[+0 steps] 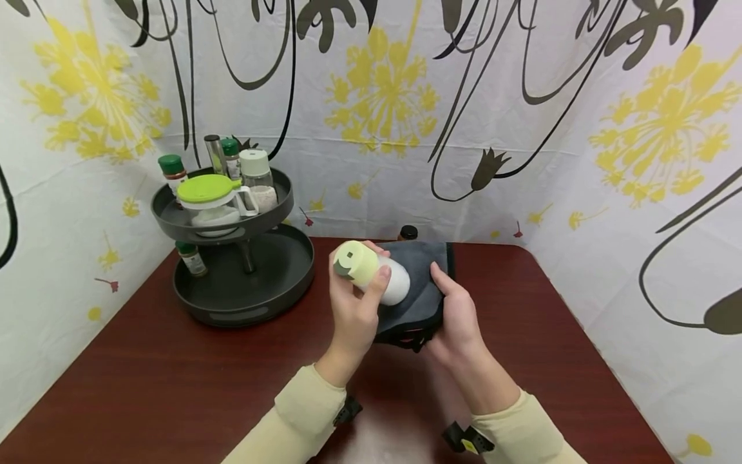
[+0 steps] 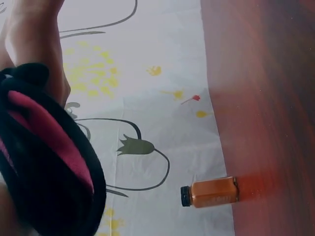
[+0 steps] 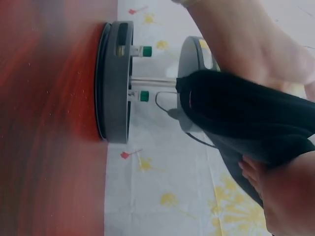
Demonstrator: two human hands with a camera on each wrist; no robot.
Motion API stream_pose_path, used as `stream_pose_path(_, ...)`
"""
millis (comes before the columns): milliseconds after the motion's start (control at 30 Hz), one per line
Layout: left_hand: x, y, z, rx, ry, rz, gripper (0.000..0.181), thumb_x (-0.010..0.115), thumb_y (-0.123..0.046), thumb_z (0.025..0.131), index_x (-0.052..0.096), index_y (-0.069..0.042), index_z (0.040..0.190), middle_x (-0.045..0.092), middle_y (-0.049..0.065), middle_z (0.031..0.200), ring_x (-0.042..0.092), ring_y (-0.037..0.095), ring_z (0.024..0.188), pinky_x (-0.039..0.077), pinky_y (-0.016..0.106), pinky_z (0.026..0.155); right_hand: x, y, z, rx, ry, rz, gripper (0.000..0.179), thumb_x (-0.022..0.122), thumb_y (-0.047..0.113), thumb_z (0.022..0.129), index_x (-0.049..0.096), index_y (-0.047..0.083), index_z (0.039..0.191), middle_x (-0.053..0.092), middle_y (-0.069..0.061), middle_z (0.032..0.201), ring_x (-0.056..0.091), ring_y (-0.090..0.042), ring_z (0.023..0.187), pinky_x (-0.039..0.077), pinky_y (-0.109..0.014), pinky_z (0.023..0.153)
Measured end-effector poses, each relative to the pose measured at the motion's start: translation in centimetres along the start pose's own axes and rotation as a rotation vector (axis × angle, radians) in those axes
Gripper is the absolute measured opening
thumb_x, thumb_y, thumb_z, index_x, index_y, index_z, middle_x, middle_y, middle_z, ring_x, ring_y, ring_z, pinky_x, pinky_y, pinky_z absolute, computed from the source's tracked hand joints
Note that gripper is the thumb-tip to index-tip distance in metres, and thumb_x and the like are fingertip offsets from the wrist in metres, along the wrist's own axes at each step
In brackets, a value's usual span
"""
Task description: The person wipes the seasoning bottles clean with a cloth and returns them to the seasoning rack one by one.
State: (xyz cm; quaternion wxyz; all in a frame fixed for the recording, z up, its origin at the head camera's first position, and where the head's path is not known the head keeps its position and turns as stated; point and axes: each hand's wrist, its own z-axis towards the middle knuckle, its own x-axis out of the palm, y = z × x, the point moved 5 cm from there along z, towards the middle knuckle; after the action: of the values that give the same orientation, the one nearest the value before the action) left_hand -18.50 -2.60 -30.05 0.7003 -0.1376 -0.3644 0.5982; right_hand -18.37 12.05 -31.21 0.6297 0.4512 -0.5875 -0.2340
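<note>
Backdrop (image 1: 539,142): white fabric printed with yellow flower heads and dark stems; encloses the table on the left, far and right sides. Table (image 1: 127,393): dark red-brown wood-grain top.

Two-tier stand (image 1: 237,316): dark grey, round trays on a central post, at the far left of the table. Folded cloth (image 1: 420,290): dark grey with black edging, pink inside; held above the table, right of the stand.

Right hand (image 1: 460,322): grips the right side of the folded cloth, thumb on its near face. Left hand (image 1: 355,316): closed around the white bottle (image 1: 371,263), thumb on its side. The bottle is tilted, pale yellow-green cap toward the left, in front of the cloth; contact between them cannot be determined.

Upper tier: white container (image 1: 213,218) with bright green lid, clear shaker (image 1: 257,179) with pale cap, metallic cylinder (image 1: 216,154) and green-capped jars (image 1: 172,171). Lower tier: labelled jar (image 1: 192,260), green cap; its print is too small to read.

Small bottle (image 2: 214,191): orange-brown, black cap, at the table's far edge; faint lettering, illegible.
</note>
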Motion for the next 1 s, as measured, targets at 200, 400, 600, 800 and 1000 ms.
stream_pose_path(200,-0.3,0.1,0.3,0.003,-0.014,0.035,0.047,0.069,-0.004,0.095,0.044,0.008,0.134,0.06,0.029,0.119,0.069,0.024,0.113,0.054,0.039,0.11,0.4,-0.4,-0.5,0.042,0.003,-0.061,0.055,0.039,0.052,0.114,0.038,0.022,0.16,0.051,0.003,0.152,0.057,-0.012,0.136,0.054,-0.033,0.11)
stream_pose_path(400,-0.9,-0.3,0.8,0.002,-0.025,0.023,0.048,0.069,-0.003,0.094,0.044,0.009,0.133,0.064,0.014,0.116,0.071,0.018,0.11,0.054,0.04,0.107,-0.3,1.3,-1.3,0.102,0.043,-0.221,0.049,0.049,0.053,0.111,0.05,0.017,0.144,0.069,0.007,0.122,0.072,-0.008,0.105,0.06,-0.03,0.096)
stream_pose_path(600,-0.8,-0.7,0.4,0.004,-0.032,-0.031,0.048,0.068,-0.001,0.092,0.043,0.01,0.132,0.066,0.005,0.114,0.072,0.027,0.108,0.055,0.04,0.106,-0.6,2.5,-1.1,0.048,0.038,-0.131,0.042,0.048,0.052,0.111,0.049,0.021,0.139,0.065,0.011,0.115,0.069,-0.007,0.101,0.059,-0.027,0.094)
stream_pose_path(800,0.4,-1.5,0.3,0.045,0.014,-0.037,0.048,0.07,-0.007,0.096,0.044,0.009,0.133,0.063,0.021,0.117,0.07,0.036,0.112,0.056,0.042,0.106,0.4,1.0,-0.6,0.016,0.023,-0.102,0.055,0.038,0.054,0.113,0.043,0.02,0.156,0.063,0.006,0.137,0.065,-0.009,0.123,0.056,-0.03,0.105)
stream_pose_path(1000,0.9,-1.8,0.7,0.078,0.063,0.025,0.047,0.07,-0.008,0.097,0.044,0.007,0.133,0.06,0.03,0.118,0.069,0.027,0.113,0.057,0.036,0.104,1.2,-0.6,-1.1,0.082,0.056,-0.17,0.064,0.038,0.06,0.112,0.046,0.011,0.152,0.068,0.003,0.13,0.07,-0.01,0.116,0.059,-0.031,0.101)
